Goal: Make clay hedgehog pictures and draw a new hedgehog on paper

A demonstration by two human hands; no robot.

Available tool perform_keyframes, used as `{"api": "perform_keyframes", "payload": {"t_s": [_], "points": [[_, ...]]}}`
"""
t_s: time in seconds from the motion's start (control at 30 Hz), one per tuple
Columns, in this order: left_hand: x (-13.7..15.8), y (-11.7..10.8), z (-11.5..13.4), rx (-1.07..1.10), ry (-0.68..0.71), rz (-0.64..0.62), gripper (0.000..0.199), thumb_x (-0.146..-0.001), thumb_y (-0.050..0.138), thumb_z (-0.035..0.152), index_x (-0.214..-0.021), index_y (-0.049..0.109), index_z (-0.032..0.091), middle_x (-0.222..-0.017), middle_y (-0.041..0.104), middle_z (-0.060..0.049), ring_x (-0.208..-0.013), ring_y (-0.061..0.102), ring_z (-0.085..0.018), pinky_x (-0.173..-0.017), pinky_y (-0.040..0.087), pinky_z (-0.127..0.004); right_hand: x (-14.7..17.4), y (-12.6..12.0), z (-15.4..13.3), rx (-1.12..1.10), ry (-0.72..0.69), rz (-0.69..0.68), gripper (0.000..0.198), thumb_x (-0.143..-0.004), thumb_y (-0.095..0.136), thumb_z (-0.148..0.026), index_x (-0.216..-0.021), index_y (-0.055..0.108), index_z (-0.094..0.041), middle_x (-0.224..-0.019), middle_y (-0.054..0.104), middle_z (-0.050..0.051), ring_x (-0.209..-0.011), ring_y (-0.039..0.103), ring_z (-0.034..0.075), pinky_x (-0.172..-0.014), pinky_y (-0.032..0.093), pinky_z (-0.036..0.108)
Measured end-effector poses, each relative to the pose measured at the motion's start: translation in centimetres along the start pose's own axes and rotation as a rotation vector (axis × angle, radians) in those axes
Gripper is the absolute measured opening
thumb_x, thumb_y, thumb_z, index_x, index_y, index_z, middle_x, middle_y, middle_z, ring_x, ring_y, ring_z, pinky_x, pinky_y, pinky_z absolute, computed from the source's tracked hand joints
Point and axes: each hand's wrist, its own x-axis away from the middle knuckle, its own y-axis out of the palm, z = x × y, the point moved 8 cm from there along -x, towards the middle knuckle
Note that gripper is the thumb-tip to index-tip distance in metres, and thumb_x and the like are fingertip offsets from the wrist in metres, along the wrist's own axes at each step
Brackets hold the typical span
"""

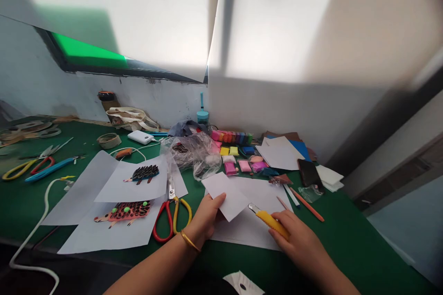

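Right of the scissors (171, 193), we hold a white card (230, 196) pinched in our left hand (209, 214) over a larger white sheet (251, 233), while our right hand (294, 230) wraps its fingers round a yellow cutter (270, 223) beside the card.

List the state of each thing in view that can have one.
Left hand: closed on small paper
Right hand: closed on cutter
Small paper: held, unfolded
Cutter: held, blade extension unclear
Large white sheet: lying flat, partly covered
Near scissors: lying down, handles spread
Far-left scissors: lying down, handles spread
Clear plastic bag: crumpled
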Motion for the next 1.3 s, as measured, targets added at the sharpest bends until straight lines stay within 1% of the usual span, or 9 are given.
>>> {"api": "perform_keyframes", "payload": {"t_s": [0.1,0.2,0.27,0.4,0.5,0.6,0.77,0.97,1.3], "points": [[1.9,-0.6,-0.4,-0.329,-0.145,-0.147,0.046,-0.079,0.063,0.061,-0.090,0.062,0.016,-0.072,0.067,-0.006,-0.051,0.060,-0.014,-0.048,0.044,-0.023,0.2,0.8,0.8,0.014,-0.005,-0.044,0.033,-0.089,0.047,-0.044,-0.111,0.064,-0.027,-0.111,0.064,0.007,-0.101,0.060,0.025,-0.084,0.049,0.035],[4.3,-0.9,0.7,-0.872,-0.181,-0.349,0.062,-0.081,0.047,0.073,-0.069,0.065,0.015,-0.055,0.061,-0.004,-0.041,0.051,-0.012,-0.044,0.037,-0.023,0.3,1.5,1.3,0.024,-0.001,-0.075,0.033,-0.088,0.047,-0.043,-0.111,0.065,-0.027,-0.110,0.064,0.007,-0.101,0.060,0.025,-0.086,0.048,0.035],[5.9,0.5,2.8,-1.134,0.019,-0.463,0.055,-0.082,0.053,0.067,-0.069,0.069,0.016,-0.060,0.064,-0.004,-0.050,0.054,-0.014,-0.049,0.037,-0.023,0.3,1.8,1.5,0.022,0.003,-0.082,0.033,-0.089,0.047,-0.044,-0.112,0.064,-0.028,-0.111,0.063,0.007,-0.101,0.060,0.024,-0.086,0.047,0.035],[7.8,4.4,5.8,-1.404,0.510,-0.403,0.041,-0.091,0.047,0.052,-0.084,0.073,0.021,-0.085,0.069,-0.006,-0.076,0.061,-0.019,-0.066,0.043,-0.026,0.1,2.1,1.6,0.015,0.011,-0.088,0.034,-0.088,0.048,-0.044,-0.113,0.064,-0.027,-0.111,0.063,0.007,-0.100,0.060,0.024,-0.086,0.047,0.034],[6.8,6.4,4.6,-1.546,0.711,-0.314,0.034,-0.092,0.049,0.043,-0.115,0.065,0.024,-0.116,0.064,-0.010,-0.109,0.056,-0.027,-0.094,0.043,-0.039,0.1,2.2,1.7,0.015,0.000,-0.094,0.035,-0.087,0.049,-0.044,-0.113,0.065,-0.026,-0.111,0.063,0.007,-0.100,0.060,0.024,-0.088,0.046,0.035],[4.3,6.3,1.7,-1.709,0.731,-0.259,0.047,-0.090,0.053,0.040,-0.134,0.053,0.023,-0.145,0.045,-0.015,-0.137,0.033,-0.038,-0.110,0.021,-0.063,0.1,2.1,1.8,0.006,-0.007,-0.082,0.038,-0.086,0.051,-0.041,-0.119,0.063,-0.027,-0.113,0.063,0.008,-0.103,0.059,0.025,-0.091,0.046,0.036],[2.1,4.6,-0.9,-1.778,0.673,-0.313,0.058,-0.092,0.046,0.048,-0.145,0.040,0.024,-0.155,0.030,-0.014,-0.145,0.018,-0.038,-0.110,0.006,-0.071,0.1,2.2,1.6,0.000,-0.024,-0.099,0.044,-0.088,0.049,-0.040,-0.130,0.059,-0.032,-0.114,0.061,0.007,-0.106,0.057,0.025,-0.093,0.045,0.038],[2.3,3.9,-0.6,-1.775,0.685,-0.403,0.059,-0.093,0.044,0.051,-0.147,0.037,0.028,-0.157,0.027,-0.011,-0.146,0.015,-0.034,-0.114,0.003,-0.065,-0.1,2.1,0.8,0.053,-0.087,-0.077,0.041,-0.091,0.045,-0.040,-0.128,0.061,-0.033,-0.105,0.062,0.008,-0.100,0.058,0.025,-0.090,0.046,0.040],[2.0,3.6,-1.0,-1.758,0.722,-0.407,0.061,-0.094,0.038,0.056,-0.148,0.035,0.027,-0.157,0.025,-0.011,-0.147,0.014,-0.033,-0.115,0.000,-0.063,-0.3,1.7,1.3,0.129,-0.129,0.022,0.038,-0.092,0.045,-0.041,-0.126,0.062,-0.034,-0.101,0.062,0.007,-0.097,0.060,0.024,-0.085,0.047,0.038]]}}
